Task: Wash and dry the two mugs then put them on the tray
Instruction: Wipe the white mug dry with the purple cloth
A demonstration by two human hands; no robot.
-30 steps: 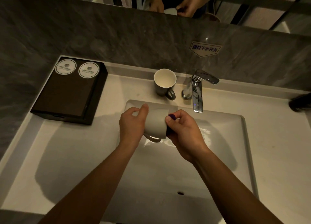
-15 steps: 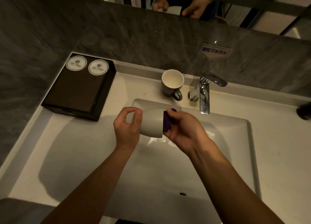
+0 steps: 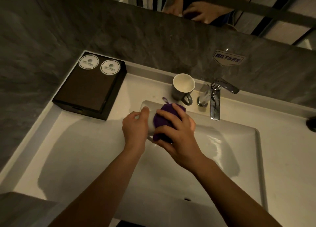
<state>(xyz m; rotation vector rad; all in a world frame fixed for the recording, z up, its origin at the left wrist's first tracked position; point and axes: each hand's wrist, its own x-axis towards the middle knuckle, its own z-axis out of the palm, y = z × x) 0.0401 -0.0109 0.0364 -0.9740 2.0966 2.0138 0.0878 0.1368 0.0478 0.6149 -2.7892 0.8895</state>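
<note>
Over the sink basin (image 3: 239, 158) my left hand (image 3: 136, 129) grips a pale mug (image 3: 151, 122) lying on its side; only a narrow strip of it shows between my hands. My right hand (image 3: 177, 134) holds a purple cloth (image 3: 165, 120) wrapped over the mug's right end, fingers curled round it. A second grey mug (image 3: 182, 88) with a white inside stands upright on the counter behind the basin, left of the tap, handle toward me. The dark tray (image 3: 85, 88) with two round paper coasters (image 3: 99, 65) sits at the back left of the counter.
A chrome tap (image 3: 216, 98) stands at the back of the basin, no water running. A dark object (image 3: 311, 124) shows at the right edge of the counter. A grey stone wall with a sign and a mirror rises behind.
My right hand has slid the purple cloth from the mug's mouth onto its outside, now covering most of the mug. The mug's handle is no longer visible.
</note>
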